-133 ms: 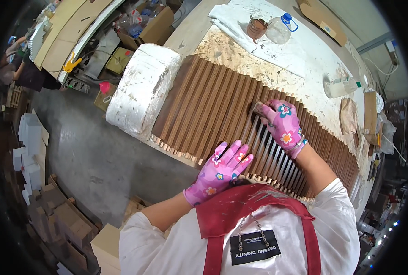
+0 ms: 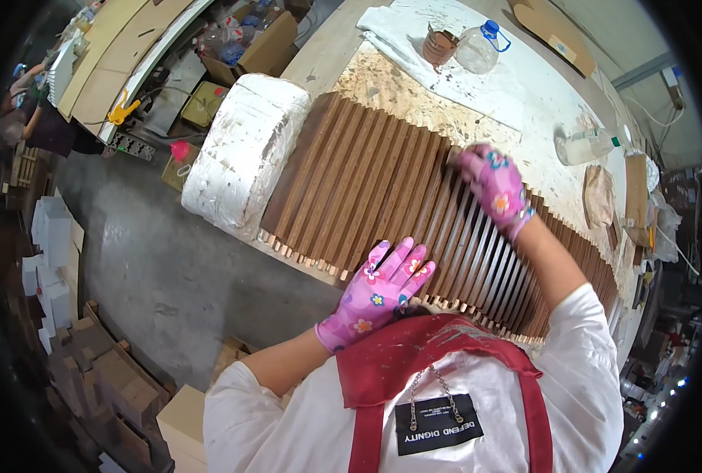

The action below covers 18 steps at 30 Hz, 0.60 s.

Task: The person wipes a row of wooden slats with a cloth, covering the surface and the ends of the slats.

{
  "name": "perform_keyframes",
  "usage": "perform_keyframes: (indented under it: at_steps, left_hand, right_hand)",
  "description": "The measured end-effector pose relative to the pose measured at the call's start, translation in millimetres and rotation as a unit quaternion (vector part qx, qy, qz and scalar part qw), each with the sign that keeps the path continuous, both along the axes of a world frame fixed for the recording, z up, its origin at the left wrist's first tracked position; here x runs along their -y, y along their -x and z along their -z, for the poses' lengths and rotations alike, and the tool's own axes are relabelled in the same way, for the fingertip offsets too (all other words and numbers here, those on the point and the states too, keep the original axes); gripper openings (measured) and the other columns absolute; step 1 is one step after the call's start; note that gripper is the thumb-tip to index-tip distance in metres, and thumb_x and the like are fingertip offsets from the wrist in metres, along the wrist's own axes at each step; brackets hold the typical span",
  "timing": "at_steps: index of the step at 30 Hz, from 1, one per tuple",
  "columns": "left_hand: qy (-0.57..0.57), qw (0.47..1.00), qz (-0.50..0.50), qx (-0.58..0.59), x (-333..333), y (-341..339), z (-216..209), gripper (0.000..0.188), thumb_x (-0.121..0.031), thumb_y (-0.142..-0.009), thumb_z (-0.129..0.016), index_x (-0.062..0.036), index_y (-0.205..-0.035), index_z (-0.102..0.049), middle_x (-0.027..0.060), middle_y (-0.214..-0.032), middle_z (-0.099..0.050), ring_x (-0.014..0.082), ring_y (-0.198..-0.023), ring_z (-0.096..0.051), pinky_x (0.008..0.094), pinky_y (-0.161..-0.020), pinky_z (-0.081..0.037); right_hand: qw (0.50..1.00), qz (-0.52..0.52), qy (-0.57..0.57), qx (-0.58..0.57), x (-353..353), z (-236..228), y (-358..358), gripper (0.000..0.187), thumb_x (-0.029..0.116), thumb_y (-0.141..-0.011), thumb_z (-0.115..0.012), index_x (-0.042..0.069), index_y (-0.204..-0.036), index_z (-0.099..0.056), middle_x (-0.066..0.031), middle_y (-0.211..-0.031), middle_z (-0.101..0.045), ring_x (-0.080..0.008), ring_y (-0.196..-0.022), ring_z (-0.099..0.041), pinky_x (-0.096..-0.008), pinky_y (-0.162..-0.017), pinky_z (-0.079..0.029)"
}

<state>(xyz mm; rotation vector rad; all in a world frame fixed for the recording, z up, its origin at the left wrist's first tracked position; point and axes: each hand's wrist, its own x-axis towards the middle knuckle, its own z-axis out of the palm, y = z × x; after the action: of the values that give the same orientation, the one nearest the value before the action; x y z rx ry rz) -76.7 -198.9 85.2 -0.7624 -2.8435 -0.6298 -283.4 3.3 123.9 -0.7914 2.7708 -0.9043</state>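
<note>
Worker's left hand [image 2: 378,293] lies flat, fingers spread, on near edge of slatted wood panel [image 2: 382,189] on bench [image 2: 524,94]; right hand [image 2: 494,187] presses slats w/ curled fingers. White wrapped block [image 2: 244,154] abuts panel's left end; clear plastic bottle [image 2: 479,46], brown cup [image 2: 439,43] beyond.

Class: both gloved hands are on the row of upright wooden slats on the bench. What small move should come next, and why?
Probably slide the right hand a little further along the slats. It is pressed on the slat tops near mid-row, while the left hand lies flat at the near ends as if steadying them. Many slats to either side sit untouched, so carrying on across the row seems likely.
</note>
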Motion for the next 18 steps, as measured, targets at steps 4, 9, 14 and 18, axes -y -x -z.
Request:
perform_keyframes:
  at_steps: [4, 9, 14, 18]
  left_hand:
    - [0.122, 0.99, 0.025, -0.072, 3, 1, 3, 0.056, -0.041, -0.092, -0.046, -0.018, -0.143, -0.048, 0.0076, -0.147, -0.048, 0.0291, -0.138, -0.042, 0.0509, -0.116, -0.026]
    - [0.046, 0.988, -0.143, 0.043, 51, 11, -28, 0.069, -0.053, -0.091, -0.048, -0.0118, -0.146, -0.043, 0.0104, -0.155, -0.037, 0.0309, -0.147, -0.026, 0.0511, -0.121, -0.015]
    - [0.113, 0.976, -0.184, 0.027, 77, 13, -7, 0.072, -0.049, -0.091, -0.049, -0.0043, -0.147, -0.041, 0.0136, -0.153, -0.038, 0.0372, -0.143, -0.03, 0.0557, -0.118, -0.018]
    - [0.085, 0.98, -0.178, 0.024, 72, 19, -10, 0.071, -0.048, -0.093, -0.048, -0.0049, -0.149, -0.039, 0.0138, -0.155, -0.036, 0.0369, -0.145, -0.027, 0.0554, -0.118, -0.017]
  right_hand:
    - [0.957, -0.066, -0.074, -0.273, 7, 5, 58, 0.022, 0.007, -0.084, -0.065, 0.014, -0.104, -0.069, -0.007, -0.09, -0.064, -0.0197, -0.073, -0.063, -0.0302, -0.059, -0.053]
    - [0.947, -0.241, 0.012, -0.212, 99, 4, 20, 0.034, 0.012, -0.087, -0.063, 0.018, -0.119, -0.065, -0.0017, -0.09, -0.064, -0.0159, -0.07, -0.062, -0.0273, -0.057, -0.054]
    - [0.948, -0.276, -0.056, -0.145, 141, 25, 10, 0.032, 0.022, -0.09, -0.061, 0.017, -0.121, -0.064, -0.0075, -0.095, -0.065, -0.0181, -0.083, -0.066, -0.0329, -0.06, -0.054]
    - [0.97, -0.144, -0.03, -0.194, 118, 73, 108, 0.024, 0.025, -0.097, -0.056, 0.013, -0.115, -0.066, -0.003, -0.082, -0.062, -0.0156, -0.068, -0.062, -0.0275, -0.055, -0.051]
